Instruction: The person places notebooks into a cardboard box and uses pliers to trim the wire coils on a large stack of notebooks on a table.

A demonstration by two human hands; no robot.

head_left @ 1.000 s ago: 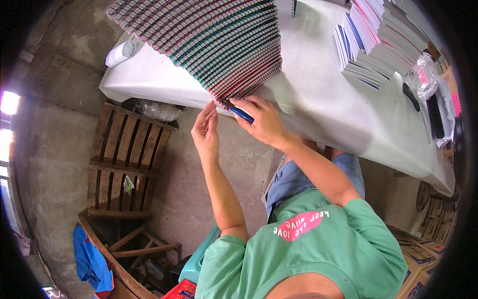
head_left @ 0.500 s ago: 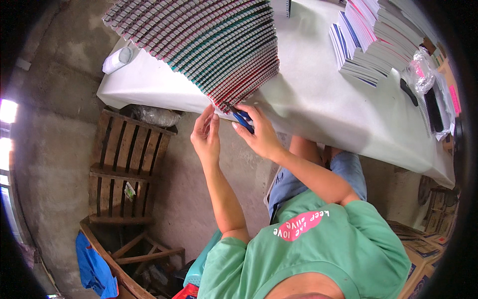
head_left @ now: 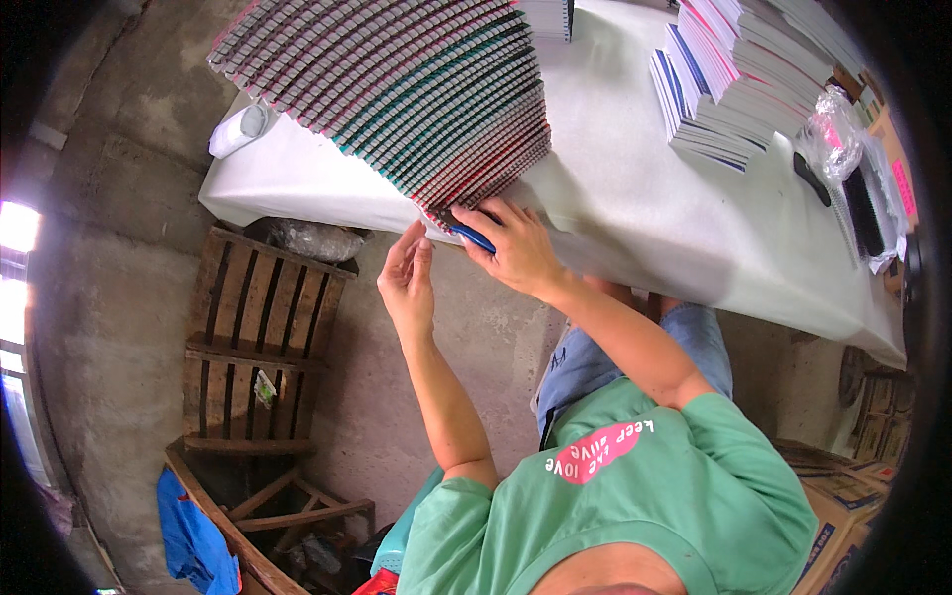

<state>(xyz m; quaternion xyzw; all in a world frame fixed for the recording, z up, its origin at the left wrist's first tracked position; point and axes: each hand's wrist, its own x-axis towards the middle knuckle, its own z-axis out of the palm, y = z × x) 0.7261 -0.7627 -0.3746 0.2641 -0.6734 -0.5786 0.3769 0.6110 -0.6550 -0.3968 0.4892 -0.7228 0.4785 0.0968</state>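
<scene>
A tall stack of spiral-bound notebooks (head_left: 397, 99) leans over the near side of the table, its black, green and red coil bindings facing me. At its lowest corner my right hand (head_left: 516, 248) is closed around blue-handled pliers (head_left: 474, 238). The jaws of the pliers are mostly hidden by the fingers and the coil ends. Just left of that corner is my left hand (head_left: 408, 283), with thumb and bent fingertips brought close together in a pinch. Whatever they may hold is too small to make out.
The white-covered table (head_left: 615, 129) holds piled unbound books (head_left: 734, 99) at the right, near a black-handled tool (head_left: 811, 180) and plastic wrapping (head_left: 831, 129). A white roll (head_left: 238, 131) lies at the left edge. Below stand a wooden slatted rack (head_left: 253, 337) and cardboard boxes (head_left: 833, 506).
The handles of the pliers have come together in my right hand, which has turned slightly over them. My left hand stays beside the stack's corner. The view has shifted slightly.
</scene>
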